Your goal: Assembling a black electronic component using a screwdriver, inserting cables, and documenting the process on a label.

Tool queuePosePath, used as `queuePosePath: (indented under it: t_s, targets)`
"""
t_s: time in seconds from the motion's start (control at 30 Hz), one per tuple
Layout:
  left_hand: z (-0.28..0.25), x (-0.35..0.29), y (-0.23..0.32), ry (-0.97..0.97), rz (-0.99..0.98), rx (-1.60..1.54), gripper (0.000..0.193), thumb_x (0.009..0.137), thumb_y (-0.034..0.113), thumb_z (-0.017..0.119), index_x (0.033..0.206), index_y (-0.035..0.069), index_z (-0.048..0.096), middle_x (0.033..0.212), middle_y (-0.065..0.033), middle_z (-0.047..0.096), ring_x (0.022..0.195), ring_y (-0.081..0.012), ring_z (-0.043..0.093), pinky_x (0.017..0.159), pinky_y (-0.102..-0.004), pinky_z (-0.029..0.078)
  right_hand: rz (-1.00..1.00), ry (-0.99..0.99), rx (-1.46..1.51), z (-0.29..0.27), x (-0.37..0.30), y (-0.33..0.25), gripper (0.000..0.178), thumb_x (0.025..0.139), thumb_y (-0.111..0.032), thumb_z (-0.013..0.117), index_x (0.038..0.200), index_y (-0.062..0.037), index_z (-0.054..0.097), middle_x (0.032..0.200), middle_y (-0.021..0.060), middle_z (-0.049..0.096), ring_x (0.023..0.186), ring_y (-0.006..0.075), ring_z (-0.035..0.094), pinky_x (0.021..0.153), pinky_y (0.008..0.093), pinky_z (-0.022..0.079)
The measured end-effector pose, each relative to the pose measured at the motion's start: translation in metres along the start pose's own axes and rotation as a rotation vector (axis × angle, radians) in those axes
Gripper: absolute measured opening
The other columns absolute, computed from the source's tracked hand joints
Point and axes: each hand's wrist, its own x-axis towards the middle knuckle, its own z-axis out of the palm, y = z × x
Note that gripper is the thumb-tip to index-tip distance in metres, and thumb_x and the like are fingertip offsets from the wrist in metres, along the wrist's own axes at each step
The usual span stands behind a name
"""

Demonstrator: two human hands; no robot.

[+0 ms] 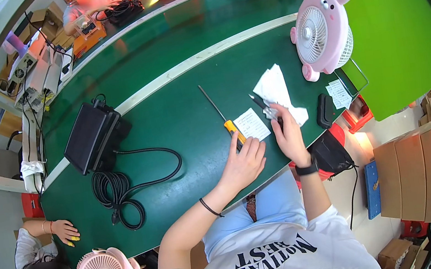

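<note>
Working near the front edge of the desk (193,132), the left hand (245,159) curls at a yellow-handled screwdriver (232,129), grip unclear; the right hand (290,137), hold likewise unclear, partly covers a black pen-like tool (258,100) by crumpled white paper (271,84). Handling appears unfinished, neither tool set aside.

From the head, the green table (168,119) is viewed downward, fisheye-wide — with left hand (243,160) and right hand (289,135) nearby.

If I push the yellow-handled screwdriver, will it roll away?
The screwdriver may swivel more than roll, since its handle is thicker than its shaft. It's probably stiff: the shaft looks straight. The left hand at its handle might stop it.
</note>
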Motion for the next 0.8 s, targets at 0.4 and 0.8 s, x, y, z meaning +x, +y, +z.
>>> queuePosePath:
  t_s: [0.4,0.8]
  targets:
    - [-0.002,0.003,0.002,-0.02,-0.019,0.006,0.048,0.088,0.032,0.067,0.128,0.006,0.06,0.113,-0.0085,0.056,0.115,-0.0195,0.057,0.117,-0.0597,0.026,0.013,0.065,0.295,0.001,0.06,0.008,0.043,0.103,-0.01,0.052,0.145,-0.0116,0.045,0.105,0.0064,0.066,0.08,0.0092,0.053,0.07,0.0256,0.045]
    - [0.0,0.002,0.002,-0.043,-0.102,0.023,0.056,0.088,0.039,0.064,0.13,0.003,0.058,0.128,-0.0124,0.055,0.119,-0.024,0.054,0.116,-0.0617,0.024,-0.03,-0.053,0.885,0.015,0.04,0.011,0.065,0.095,-0.02,0.068,0.15,-0.0076,0.036,0.144,0.0148,0.051,0.114,0.0187,0.058,0.088,0.0299,0.05]
